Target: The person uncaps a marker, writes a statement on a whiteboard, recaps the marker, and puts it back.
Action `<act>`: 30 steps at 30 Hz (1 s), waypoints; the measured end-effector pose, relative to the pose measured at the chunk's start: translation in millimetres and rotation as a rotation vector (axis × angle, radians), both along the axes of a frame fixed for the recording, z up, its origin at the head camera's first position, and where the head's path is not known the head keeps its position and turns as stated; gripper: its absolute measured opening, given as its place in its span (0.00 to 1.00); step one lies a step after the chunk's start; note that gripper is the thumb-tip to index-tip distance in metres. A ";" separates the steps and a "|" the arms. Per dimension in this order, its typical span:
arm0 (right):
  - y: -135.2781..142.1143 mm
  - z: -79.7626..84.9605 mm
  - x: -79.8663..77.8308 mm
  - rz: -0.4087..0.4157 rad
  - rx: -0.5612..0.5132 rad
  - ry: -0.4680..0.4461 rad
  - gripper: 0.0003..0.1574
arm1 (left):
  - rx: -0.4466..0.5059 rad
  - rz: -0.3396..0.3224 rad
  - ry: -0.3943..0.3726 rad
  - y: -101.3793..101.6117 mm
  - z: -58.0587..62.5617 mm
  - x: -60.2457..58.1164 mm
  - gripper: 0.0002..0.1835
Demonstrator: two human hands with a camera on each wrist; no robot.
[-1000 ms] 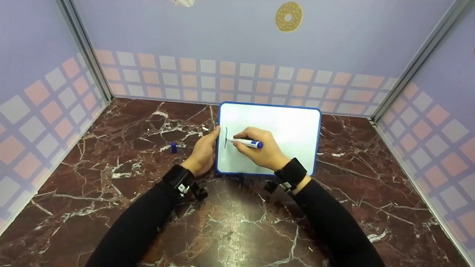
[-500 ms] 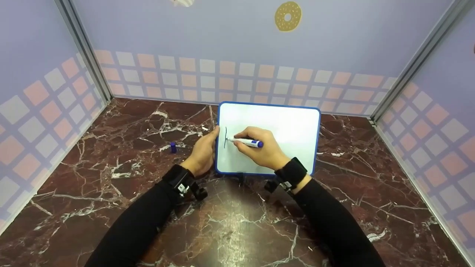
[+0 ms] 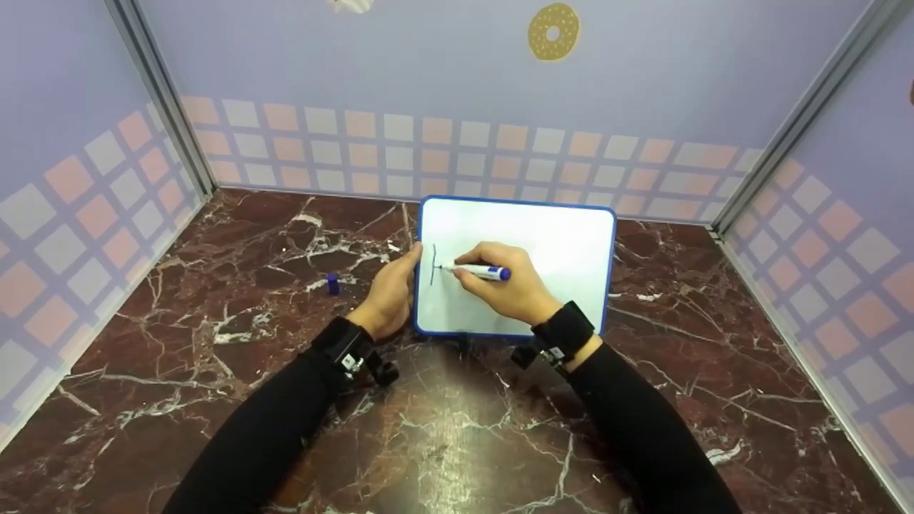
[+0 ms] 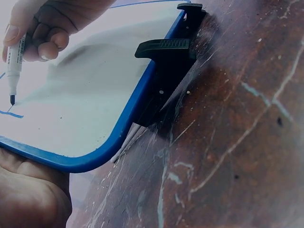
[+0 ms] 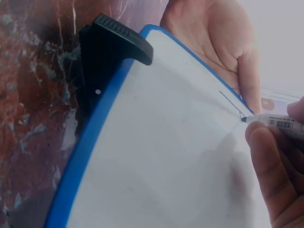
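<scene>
A small whiteboard [image 3: 571, 243] with a blue frame leans back on a black stand [image 4: 173, 66], whose hooked ends catch its lower edge. My left hand [image 3: 390, 294] holds the board's left edge, thumb along the frame and fingers hidden behind. Between thumb and fingers, my right hand [image 3: 510, 285] pinches a white marker [image 3: 487, 272] with a blue end. Its dark tip [image 4: 12, 100] meets the board near the left side. A thin vertical line [image 3: 433, 277] stands there, with a short stroke going right from its middle. The marker's blue cap [image 3: 333, 284] lies left of my left hand.
A dark red marbled table [image 3: 457, 435] lies under everything. Purple panels [image 3: 685, 78] with pink and white squares close off the back and both sides, joined by grey metal posts [image 3: 171, 100]. Each wrist wears a black strap with a small camera.
My right hand has slid slightly to the right with the marker, and a short stroke now extends from the vertical line. The left hand, board and cap stay in place.
</scene>
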State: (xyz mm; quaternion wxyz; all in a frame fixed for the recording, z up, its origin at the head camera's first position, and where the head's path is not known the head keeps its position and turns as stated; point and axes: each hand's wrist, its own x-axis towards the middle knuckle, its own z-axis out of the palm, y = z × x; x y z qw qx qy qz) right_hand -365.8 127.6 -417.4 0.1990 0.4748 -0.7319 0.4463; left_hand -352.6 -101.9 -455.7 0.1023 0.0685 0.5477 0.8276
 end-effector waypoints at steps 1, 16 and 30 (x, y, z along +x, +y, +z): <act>0.4 0.7 0.3 0.001 -0.003 -0.003 0.05 | -0.001 0.000 0.001 -0.2 0.1 0.0 0.29; 4.6 4.1 -0.6 -0.028 0.024 -0.045 0.04 | 0.001 -0.003 -0.010 -0.1 0.1 0.1 0.30; 8.2 6.3 -1.5 -0.020 0.026 -0.049 0.04 | 0.001 -0.006 -0.011 -0.1 1.2 0.9 0.30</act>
